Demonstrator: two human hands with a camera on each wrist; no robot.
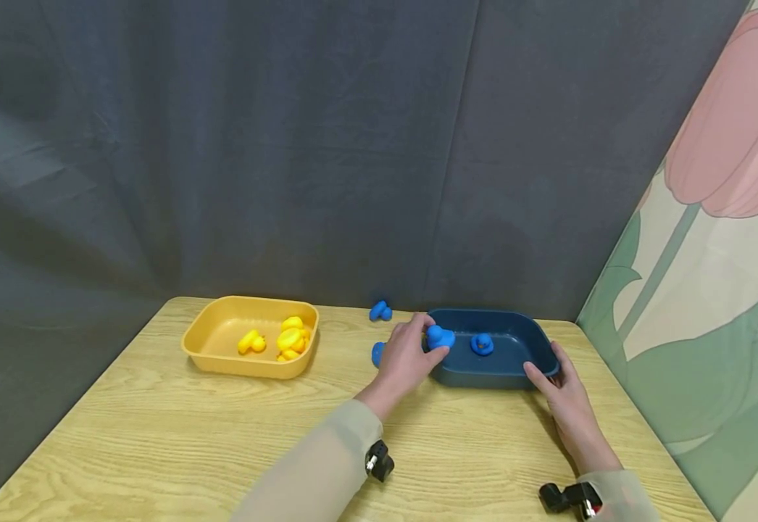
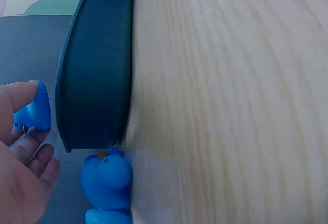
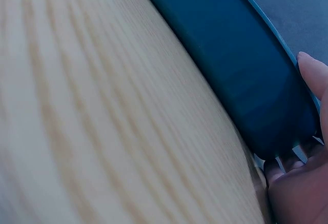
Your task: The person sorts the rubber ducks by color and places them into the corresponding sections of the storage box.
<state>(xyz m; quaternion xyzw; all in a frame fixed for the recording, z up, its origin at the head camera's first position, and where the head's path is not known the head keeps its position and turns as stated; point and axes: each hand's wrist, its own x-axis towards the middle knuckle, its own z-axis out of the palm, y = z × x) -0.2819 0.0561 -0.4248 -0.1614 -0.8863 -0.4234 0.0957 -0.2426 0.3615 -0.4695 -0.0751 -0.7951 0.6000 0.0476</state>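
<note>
My left hand (image 1: 408,357) pinches a blue rubber duck (image 1: 440,337) between thumb and fingers, over the left rim of a dark blue bin (image 1: 483,380). In the left wrist view that duck (image 2: 40,108) shows beside the bin's wall, above rim height. One blue duck (image 1: 482,344) lies inside the bin. My right hand (image 1: 571,406) grips the bin's right end, with the thumb at the rim and the fingers against the outer wall. Left of the bin, another blue duck (image 1: 377,354) sits on the table, partly hidden behind my left hand.
A yellow bin (image 1: 242,367) with several yellow ducks (image 1: 290,339) stands on the wooden table (image 1: 177,435) at the left. Near the back edge lies one more blue duck (image 1: 380,311). A grey curtain (image 1: 288,159) hangs behind, and a flower-patterned panel (image 1: 711,304) rises at the right.
</note>
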